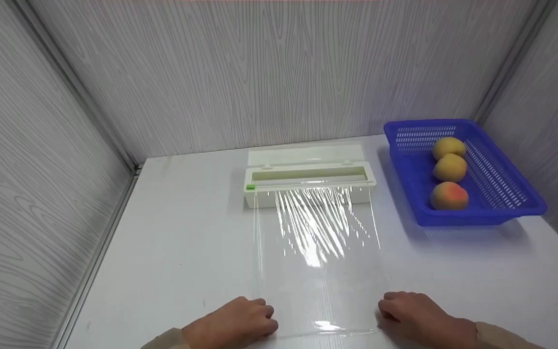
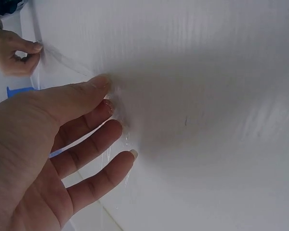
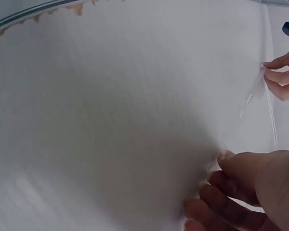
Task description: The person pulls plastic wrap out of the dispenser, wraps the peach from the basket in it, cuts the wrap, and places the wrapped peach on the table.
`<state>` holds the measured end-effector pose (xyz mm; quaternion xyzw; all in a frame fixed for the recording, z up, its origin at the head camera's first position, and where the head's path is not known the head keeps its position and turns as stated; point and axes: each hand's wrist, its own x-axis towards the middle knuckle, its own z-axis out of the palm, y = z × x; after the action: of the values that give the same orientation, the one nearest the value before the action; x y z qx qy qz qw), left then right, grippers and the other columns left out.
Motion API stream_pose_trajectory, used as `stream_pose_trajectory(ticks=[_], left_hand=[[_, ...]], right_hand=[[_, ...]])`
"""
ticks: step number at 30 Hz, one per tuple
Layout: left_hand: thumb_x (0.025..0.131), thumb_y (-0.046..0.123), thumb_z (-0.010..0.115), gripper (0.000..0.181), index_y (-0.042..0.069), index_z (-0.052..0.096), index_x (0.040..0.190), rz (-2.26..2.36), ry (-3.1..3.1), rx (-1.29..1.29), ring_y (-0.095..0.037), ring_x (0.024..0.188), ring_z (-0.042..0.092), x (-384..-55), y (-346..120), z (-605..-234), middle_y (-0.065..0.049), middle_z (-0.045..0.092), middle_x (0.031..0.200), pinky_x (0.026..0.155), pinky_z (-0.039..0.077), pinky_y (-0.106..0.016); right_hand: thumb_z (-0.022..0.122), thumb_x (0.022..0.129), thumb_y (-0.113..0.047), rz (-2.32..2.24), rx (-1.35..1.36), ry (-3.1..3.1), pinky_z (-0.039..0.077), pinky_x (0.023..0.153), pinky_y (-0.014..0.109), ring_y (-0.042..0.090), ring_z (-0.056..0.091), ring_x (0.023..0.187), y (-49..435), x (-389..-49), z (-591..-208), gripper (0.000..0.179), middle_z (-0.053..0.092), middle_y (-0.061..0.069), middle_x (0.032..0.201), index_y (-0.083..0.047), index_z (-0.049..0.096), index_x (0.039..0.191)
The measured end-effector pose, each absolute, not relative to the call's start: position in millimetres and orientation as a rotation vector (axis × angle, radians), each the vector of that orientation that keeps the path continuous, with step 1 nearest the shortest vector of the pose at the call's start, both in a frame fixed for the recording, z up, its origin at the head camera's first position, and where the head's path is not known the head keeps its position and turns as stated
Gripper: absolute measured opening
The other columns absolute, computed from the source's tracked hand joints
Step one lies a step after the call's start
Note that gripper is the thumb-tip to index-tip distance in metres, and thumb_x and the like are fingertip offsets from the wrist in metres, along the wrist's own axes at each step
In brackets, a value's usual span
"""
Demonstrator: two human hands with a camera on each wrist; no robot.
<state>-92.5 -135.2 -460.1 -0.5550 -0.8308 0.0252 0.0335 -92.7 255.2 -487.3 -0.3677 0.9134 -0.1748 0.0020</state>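
Observation:
A sheet of clear plastic wrap stretches from a white wrap dispenser toward the near side of the table. My left hand pinches its near left corner between thumb and forefinger; in the left wrist view the other fingers of the left hand are loosely bent. At the near right corner my right hand pinches the wrap, and the right wrist view shows the thumb of the right hand against the forefinger at the film's edge. The dispenser's lid is tipped back, with the roll visible inside.
A blue plastic basket holding three peaches stands at the right, behind my right hand. A green slider sits at the left end of the dispenser's front edge. Wood-grain panels enclose the white table at the back and sides.

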Motion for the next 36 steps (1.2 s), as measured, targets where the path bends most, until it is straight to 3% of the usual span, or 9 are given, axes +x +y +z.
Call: stream_pose_trajectory(ticks=[8, 13, 19, 36], left_hand=[[0.083, 0.015, 0.072, 0.022, 0.021, 0.056, 0.069, 0.001, -2.535, -1.687, -0.002, 0.057, 0.02, -87, -140, -461, 0.008, 0.042, 0.06, 0.047, 0.012, -0.014], [0.078, 0.011, 0.071, 0.018, 0.02, 0.057, 0.072, -0.015, -2.502, -1.665, -0.002, 0.056, 0.024, -84, -144, -464, 0.009, 0.043, 0.061, 0.048, 0.013, -0.013], [0.078, 0.011, 0.072, 0.016, 0.02, 0.059, 0.077, -0.011, -2.547, -1.653, -0.002, 0.056, 0.027, -82, -147, -465, 0.009, 0.046, 0.064, 0.048, 0.015, -0.012], [0.082, 0.011, 0.07, 0.014, 0.019, 0.059, 0.087, -0.198, -2.609, -1.65, 0.001, 0.058, 0.029, -81, -157, -465, 0.01, 0.049, 0.068, 0.048, 0.019, -0.01]], right_hand=[[0.077, 0.083, -0.022, -0.536, -1.071, 2.736, 0.035, 0.052, 0.017, -0.004, 0.037, 0.061, 263, -95, -483, 0.017, 0.047, -0.015, 0.071, -0.021, 0.062, 0.076], [0.078, 0.081, -0.039, -0.513, -0.85, 2.61, 0.034, 0.052, 0.019, -0.003, 0.038, 0.059, 265, -99, -477, 0.024, 0.045, -0.018, 0.065, -0.024, 0.062, 0.071], [0.08, 0.079, -0.041, -0.458, -0.671, 2.489, 0.032, 0.05, 0.021, 0.001, 0.041, 0.054, 266, -105, -471, 0.024, 0.045, -0.015, 0.057, -0.026, 0.063, 0.07], [0.079, 0.076, -0.047, -0.415, -0.897, 2.616, 0.028, 0.045, 0.021, -0.007, 0.036, 0.053, 271, -99, -470, 0.033, 0.04, -0.023, 0.057, -0.028, 0.055, 0.063]])
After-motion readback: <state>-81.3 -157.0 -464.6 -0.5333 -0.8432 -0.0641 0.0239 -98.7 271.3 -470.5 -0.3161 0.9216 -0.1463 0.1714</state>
